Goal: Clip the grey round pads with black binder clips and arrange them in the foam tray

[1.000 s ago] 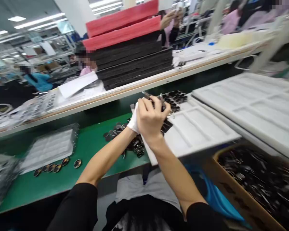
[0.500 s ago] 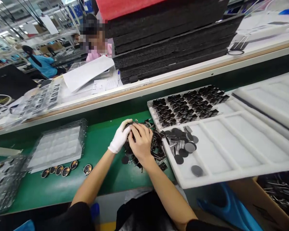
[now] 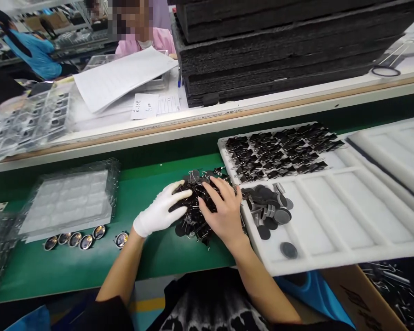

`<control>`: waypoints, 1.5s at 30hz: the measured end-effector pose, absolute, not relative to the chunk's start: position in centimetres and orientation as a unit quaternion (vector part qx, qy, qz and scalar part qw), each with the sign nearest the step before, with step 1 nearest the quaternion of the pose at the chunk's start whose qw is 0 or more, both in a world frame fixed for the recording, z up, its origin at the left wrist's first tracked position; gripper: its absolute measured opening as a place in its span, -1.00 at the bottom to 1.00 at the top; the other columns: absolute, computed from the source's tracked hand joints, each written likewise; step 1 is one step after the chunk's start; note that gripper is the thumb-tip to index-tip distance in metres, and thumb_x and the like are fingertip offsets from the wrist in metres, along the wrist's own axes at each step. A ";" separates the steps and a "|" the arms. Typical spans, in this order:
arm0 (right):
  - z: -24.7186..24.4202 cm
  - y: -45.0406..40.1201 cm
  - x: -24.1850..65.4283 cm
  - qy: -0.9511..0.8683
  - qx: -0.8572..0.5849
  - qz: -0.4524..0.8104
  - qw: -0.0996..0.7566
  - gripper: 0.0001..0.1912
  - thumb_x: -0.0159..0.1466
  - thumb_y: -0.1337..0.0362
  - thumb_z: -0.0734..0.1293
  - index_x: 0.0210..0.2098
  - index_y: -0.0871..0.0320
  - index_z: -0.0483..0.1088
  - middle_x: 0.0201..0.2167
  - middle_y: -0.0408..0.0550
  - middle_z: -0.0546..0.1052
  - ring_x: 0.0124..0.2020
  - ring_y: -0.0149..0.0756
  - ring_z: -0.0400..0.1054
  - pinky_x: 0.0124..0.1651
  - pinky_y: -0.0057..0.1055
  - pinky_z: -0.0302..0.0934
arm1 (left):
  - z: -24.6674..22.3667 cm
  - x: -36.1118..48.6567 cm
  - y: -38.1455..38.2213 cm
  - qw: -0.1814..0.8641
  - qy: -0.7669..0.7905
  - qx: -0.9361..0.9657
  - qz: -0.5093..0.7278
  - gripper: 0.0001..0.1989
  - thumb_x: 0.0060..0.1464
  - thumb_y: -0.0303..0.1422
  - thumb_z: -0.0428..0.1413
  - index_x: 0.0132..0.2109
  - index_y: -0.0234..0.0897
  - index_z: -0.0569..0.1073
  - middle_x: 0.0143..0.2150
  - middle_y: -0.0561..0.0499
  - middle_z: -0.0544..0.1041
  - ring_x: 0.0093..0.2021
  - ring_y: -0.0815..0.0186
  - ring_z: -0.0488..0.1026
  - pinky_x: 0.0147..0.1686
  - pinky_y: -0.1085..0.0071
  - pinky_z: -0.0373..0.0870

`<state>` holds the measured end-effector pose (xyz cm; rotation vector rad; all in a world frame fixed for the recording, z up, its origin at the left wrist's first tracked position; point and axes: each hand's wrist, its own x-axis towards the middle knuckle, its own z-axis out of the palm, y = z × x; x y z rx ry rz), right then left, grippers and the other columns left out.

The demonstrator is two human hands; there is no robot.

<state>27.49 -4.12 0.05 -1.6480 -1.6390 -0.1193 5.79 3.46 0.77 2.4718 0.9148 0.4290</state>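
A heap of black binder clips with some dark discs lies on the green table. On the heap's left side rests my left hand, in a white glove, its fingers spread over the clips. My bare right hand touches the heap from the right, fingers apart. Neither hand is closed round a clip. To the right, a white foam tray carries rows of black clips at its back and a pile of dark round discs in front.
Several round shiny pieces lie at the left before stacked clear plastic trays. Behind the ledge stand black foam sheets and papers. A person in pink sits beyond. A cardboard box is at lower right.
My hands have moved apart and their fingers have spread over the clip heap. The camera view has shifted closer, with the black foam stack now cut off at the top.
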 end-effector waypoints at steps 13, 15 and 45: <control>-2.5 -9.1 28.6 -0.708 -0.631 -0.071 0.309 -0.49 0.41 0.20 0.32 0.33 0.04 0.31 0.45 0.25 0.19 0.48 0.13 0.01 0.43 0.26 -0.13 | -4.8 5.2 1.8 0.175 0.483 0.781 0.355 -0.50 0.43 -0.18 -0.20 0.38 -0.19 0.28 0.38 -0.17 0.35 0.40 0.15 0.27 0.42 0.00 0.20; -2.7 -9.5 28.5 -0.702 -0.646 -0.072 0.292 -0.46 0.41 0.16 0.32 0.35 0.05 0.28 0.46 0.30 0.13 0.49 0.20 -0.04 0.41 0.29 -0.11 | -5.0 5.7 2.2 0.147 0.513 0.776 0.336 -0.48 0.43 -0.14 -0.21 0.35 -0.25 0.32 0.38 -0.21 0.35 0.42 0.10 0.25 0.43 -0.05 0.17; -5.2 -17.0 25.7 -0.800 -0.491 0.038 0.343 -0.60 0.33 0.27 0.38 0.16 -0.06 0.47 0.25 0.20 0.44 0.31 0.25 0.28 0.28 0.23 0.06 | -4.8 -22.3 -6.3 -0.096 0.862 0.427 0.254 -0.54 0.38 -0.25 -0.04 0.26 -0.49 0.35 0.37 -0.38 0.23 0.42 -0.13 0.13 0.36 -0.15 0.13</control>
